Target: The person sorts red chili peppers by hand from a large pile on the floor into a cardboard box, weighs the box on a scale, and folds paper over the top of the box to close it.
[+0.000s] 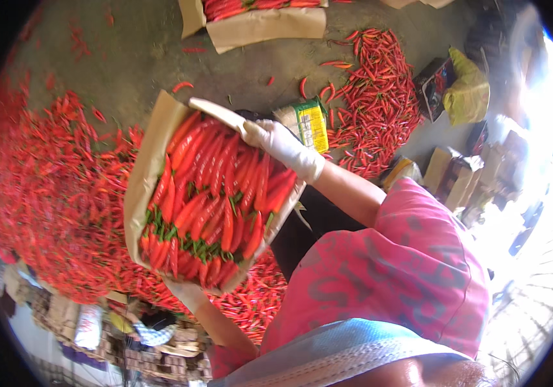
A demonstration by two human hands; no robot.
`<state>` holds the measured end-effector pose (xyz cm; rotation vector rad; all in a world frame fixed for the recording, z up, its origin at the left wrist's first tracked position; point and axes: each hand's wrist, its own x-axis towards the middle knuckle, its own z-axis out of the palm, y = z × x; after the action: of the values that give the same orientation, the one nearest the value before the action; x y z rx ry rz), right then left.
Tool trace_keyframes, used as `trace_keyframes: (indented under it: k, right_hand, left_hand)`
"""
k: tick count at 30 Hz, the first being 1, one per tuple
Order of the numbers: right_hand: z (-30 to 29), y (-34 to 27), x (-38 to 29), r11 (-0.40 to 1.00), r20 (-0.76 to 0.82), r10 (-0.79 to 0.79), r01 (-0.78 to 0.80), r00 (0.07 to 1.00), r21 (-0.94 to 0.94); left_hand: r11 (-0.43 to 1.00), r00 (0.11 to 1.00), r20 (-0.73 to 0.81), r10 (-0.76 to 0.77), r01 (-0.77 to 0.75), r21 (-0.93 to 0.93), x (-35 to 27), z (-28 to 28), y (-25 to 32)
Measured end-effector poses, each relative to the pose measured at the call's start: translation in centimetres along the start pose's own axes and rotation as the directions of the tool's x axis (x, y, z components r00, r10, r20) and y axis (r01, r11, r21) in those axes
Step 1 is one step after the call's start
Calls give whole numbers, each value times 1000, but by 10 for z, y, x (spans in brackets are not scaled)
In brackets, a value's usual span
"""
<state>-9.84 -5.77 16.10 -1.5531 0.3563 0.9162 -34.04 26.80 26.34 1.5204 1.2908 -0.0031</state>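
Note:
A cardboard box with brown paper flaps (141,193), filled with rows of red chili peppers (213,169), is tilted in front of me. My right hand (281,145), in a white glove, grips the box's upper right edge by a pale folded flap. Below, my left hand (184,292), also in a pale glove, supports the lower edge; its fingers are hidden beneath the box. The peppers lie side by side, and green stems show across the lower rows. A big pile of loose red chili peppers (63,203) spreads behind the box and to its left.
Another paper-lined box (267,31) of peppers stands at the top. A smaller pepper heap (378,96) lies at upper right beside a green-and-yellow package (311,126). A dark crate (431,89) and yellow sack (467,92) sit beyond. Another person (153,334) is at lower left among stacked boxes.

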Motion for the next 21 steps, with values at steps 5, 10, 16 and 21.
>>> trace_keyframes:
  k: [5,10,16,21]
  right_hand:
    - [14,-76,-42,931,-44,-93,103,995,351]
    - [-11,-109,-62,959,-302,76,13,950,283]
    - [-56,-70,-3,674,-527,-62,425,848,604]
    - [-82,-16,-13,547,-693,66,555,718,627]
  left_hand:
    - [943,972,107,210,-230,240,64,-70,78]
    - [964,998,52,-47,59,-260,129,-29,138]
    - [982,951,285,122,-74,-172,237,77,210]
    - [986,673,737,-59,154,-61,209,194,267]
